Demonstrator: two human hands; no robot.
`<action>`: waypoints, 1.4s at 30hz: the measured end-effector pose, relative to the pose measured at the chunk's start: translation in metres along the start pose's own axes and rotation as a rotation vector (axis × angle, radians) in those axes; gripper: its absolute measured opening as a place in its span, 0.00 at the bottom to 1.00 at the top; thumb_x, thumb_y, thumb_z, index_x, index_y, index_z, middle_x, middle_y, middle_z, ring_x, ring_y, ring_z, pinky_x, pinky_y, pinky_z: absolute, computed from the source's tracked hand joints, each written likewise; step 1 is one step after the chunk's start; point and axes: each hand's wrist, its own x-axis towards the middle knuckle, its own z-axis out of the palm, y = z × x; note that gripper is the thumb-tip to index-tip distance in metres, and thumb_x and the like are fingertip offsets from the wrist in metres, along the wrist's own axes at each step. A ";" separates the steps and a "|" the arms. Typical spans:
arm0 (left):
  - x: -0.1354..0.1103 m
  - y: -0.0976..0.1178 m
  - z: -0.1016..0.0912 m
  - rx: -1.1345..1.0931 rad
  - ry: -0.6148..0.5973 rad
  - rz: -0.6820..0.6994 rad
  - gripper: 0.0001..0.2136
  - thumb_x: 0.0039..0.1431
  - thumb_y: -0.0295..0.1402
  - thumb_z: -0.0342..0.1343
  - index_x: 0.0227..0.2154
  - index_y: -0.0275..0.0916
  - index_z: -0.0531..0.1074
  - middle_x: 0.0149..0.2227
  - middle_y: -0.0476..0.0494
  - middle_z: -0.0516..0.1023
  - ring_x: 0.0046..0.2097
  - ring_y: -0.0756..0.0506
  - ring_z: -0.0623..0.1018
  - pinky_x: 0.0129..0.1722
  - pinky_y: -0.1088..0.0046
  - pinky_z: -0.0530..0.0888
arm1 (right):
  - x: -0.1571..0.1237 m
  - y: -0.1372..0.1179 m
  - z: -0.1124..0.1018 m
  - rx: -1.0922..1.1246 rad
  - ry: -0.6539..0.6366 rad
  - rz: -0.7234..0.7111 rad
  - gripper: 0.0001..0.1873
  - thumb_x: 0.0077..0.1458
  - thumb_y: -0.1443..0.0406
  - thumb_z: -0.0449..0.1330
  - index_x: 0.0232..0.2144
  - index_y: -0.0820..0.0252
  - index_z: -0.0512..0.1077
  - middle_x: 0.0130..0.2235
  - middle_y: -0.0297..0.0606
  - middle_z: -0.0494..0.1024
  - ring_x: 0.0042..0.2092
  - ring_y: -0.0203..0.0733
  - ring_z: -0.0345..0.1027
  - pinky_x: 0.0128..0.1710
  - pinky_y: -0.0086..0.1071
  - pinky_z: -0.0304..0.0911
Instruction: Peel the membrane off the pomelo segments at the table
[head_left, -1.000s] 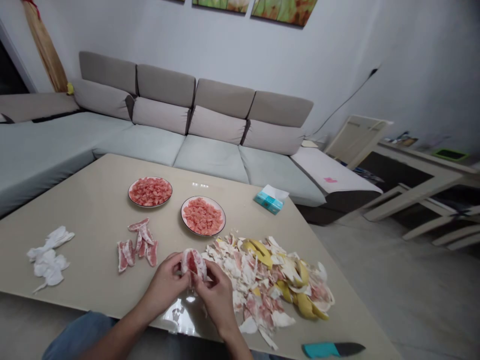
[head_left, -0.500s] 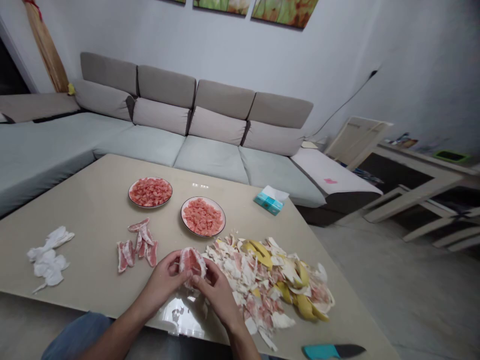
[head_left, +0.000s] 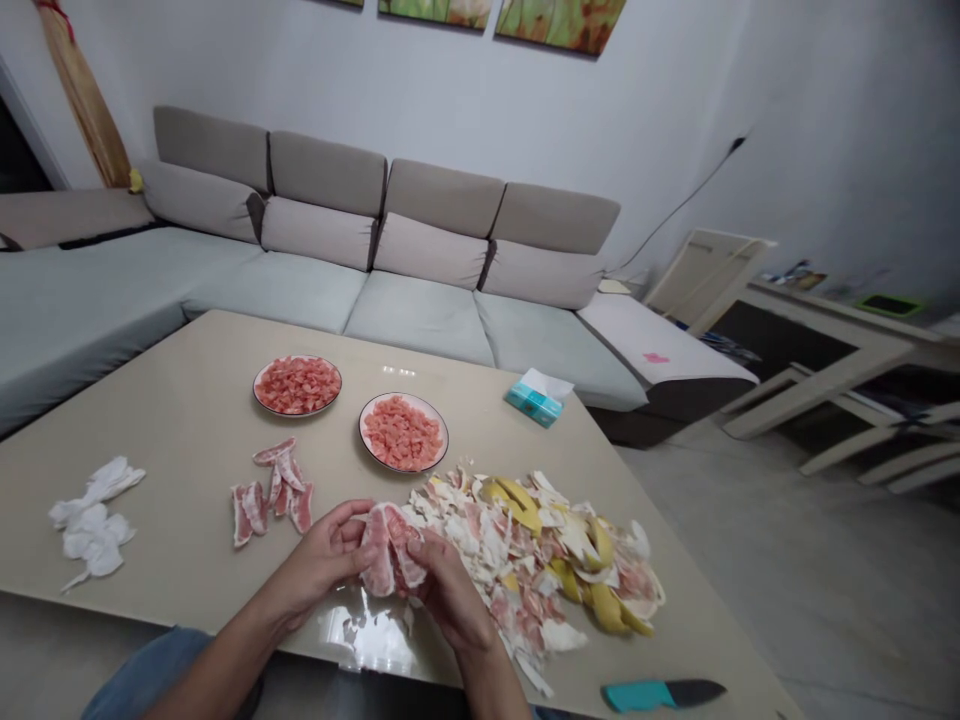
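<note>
Between my two hands, above the table's near edge, is a chunk of pink pomelo (head_left: 379,562) with white membrane, parted down its middle. My left hand (head_left: 335,545) grips its left side with thumb and fingers. On its right side, my right hand (head_left: 448,580) is closed, thumb pressed at the split. Several loose pomelo segments (head_left: 279,485) lie on the table to the left of my hands. A heap of pomelo peel (head_left: 517,550), yellow rind and white pith, spreads out just right of my right hand.
Two plates hold pink pulp pieces: the left plate (head_left: 257,400) and the nearer right plate (head_left: 442,450). A tissue pack (head_left: 537,402) lies at the table's far right. Crumpled white tissues (head_left: 96,520) lie at left. A knife (head_left: 660,694) with a teal handle rests near the front right edge.
The pomelo chunk has been turned and spread, so a split now runs between two portions. My hands have shifted slightly apart around it. The plates and peel heap stay put.
</note>
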 end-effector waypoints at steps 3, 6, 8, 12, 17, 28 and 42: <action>-0.002 0.002 -0.005 0.015 -0.012 -0.034 0.21 0.52 0.31 0.63 0.48 0.40 0.66 0.40 0.42 0.77 0.40 0.46 0.77 0.39 0.71 0.72 | 0.000 0.000 0.000 0.040 0.013 0.009 0.13 0.45 0.59 0.66 0.28 0.66 0.75 0.23 0.34 0.71 0.22 0.33 0.61 0.21 0.26 0.59; -0.005 0.006 -0.012 0.068 -0.062 -0.095 0.20 0.51 0.31 0.64 0.46 0.39 0.67 0.38 0.44 0.76 0.41 0.47 0.76 0.37 0.75 0.70 | 0.004 -0.004 -0.011 0.140 0.174 -0.038 0.11 0.43 0.61 0.66 0.23 0.64 0.73 0.20 0.31 0.68 0.20 0.30 0.55 0.17 0.23 0.53; -0.007 0.010 -0.017 0.110 -0.093 -0.151 0.21 0.49 0.31 0.65 0.46 0.39 0.68 0.39 0.44 0.76 0.42 0.46 0.76 0.37 0.75 0.70 | 0.008 -0.010 -0.024 0.208 0.281 -0.090 0.11 0.42 0.60 0.66 0.21 0.61 0.70 0.19 0.27 0.64 0.18 0.28 0.49 0.15 0.22 0.50; -0.007 0.019 -0.030 0.266 0.020 -0.156 0.22 0.48 0.36 0.65 0.47 0.41 0.68 0.42 0.44 0.75 0.42 0.45 0.76 0.36 0.75 0.70 | 0.015 -0.018 -0.044 0.259 0.383 -0.155 0.13 0.42 0.58 0.66 0.21 0.58 0.66 0.19 0.24 0.63 0.18 0.27 0.49 0.16 0.20 0.53; -0.003 0.040 -0.061 0.697 0.500 0.146 0.18 0.52 0.43 0.57 0.42 0.36 0.69 0.38 0.42 0.75 0.35 0.45 0.77 0.31 0.74 0.72 | 0.015 -0.004 -0.032 0.165 0.335 -0.074 0.12 0.46 0.57 0.66 0.27 0.59 0.70 0.22 0.27 0.66 0.20 0.29 0.53 0.17 0.22 0.52; -0.009 0.061 -0.114 1.008 0.950 0.063 0.18 0.53 0.37 0.54 0.47 0.38 0.69 0.34 0.43 0.77 0.27 0.46 0.78 0.27 0.74 0.70 | 0.010 0.004 -0.010 -0.256 0.142 -0.031 0.17 0.53 0.51 0.60 0.26 0.60 0.71 0.21 0.29 0.64 0.22 0.33 0.53 0.22 0.26 0.48; 0.010 -0.008 -0.014 0.466 0.208 0.043 0.28 0.51 0.38 0.61 0.54 0.37 0.64 0.51 0.32 0.73 0.40 0.43 0.79 0.39 0.67 0.76 | 0.008 0.033 0.004 -0.753 0.296 -0.476 0.26 0.53 0.63 0.60 0.55 0.54 0.64 0.56 0.43 0.69 0.56 0.50 0.62 0.54 0.42 0.60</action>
